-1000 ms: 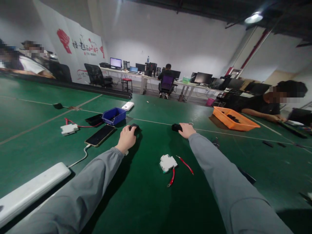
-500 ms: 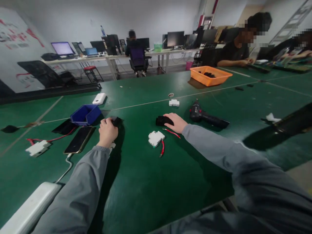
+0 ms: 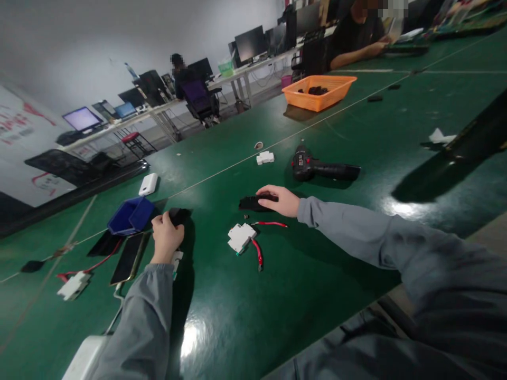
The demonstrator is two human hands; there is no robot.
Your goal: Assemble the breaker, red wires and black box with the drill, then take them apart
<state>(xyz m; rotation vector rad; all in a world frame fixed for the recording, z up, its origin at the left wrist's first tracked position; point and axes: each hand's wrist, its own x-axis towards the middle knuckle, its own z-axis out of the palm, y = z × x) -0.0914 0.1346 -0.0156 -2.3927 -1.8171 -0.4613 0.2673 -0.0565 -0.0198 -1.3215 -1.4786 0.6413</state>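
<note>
My left hand (image 3: 166,238) is closed around a small black block (image 3: 179,215) beside the blue bin. Part of a white piece (image 3: 176,262) shows beneath my left wrist. At the middle of the table, my right hand (image 3: 279,200) grips a long black plastic part (image 3: 250,203), thumb and fingers on its right end. Just below it lie a tiny metal piece (image 3: 246,217) and a thin red wire (image 3: 273,224). A white breaker-like module (image 3: 241,237) with a short, thick red wire (image 3: 259,254) rests nearer to me.
A black cordless screwdriver (image 3: 322,169) and a white module (image 3: 265,158) lie beyond my right hand. An orange basket (image 3: 320,100) holds black parts. Left stand a blue bin (image 3: 130,216), a phone (image 3: 127,258) and another white module (image 3: 74,286). A person (image 3: 356,39) sits across the table.
The view has tilted and dipped, so the table appears rotated. The tiny metal piece now shows below the black part. Both hands keep their holds.
</note>
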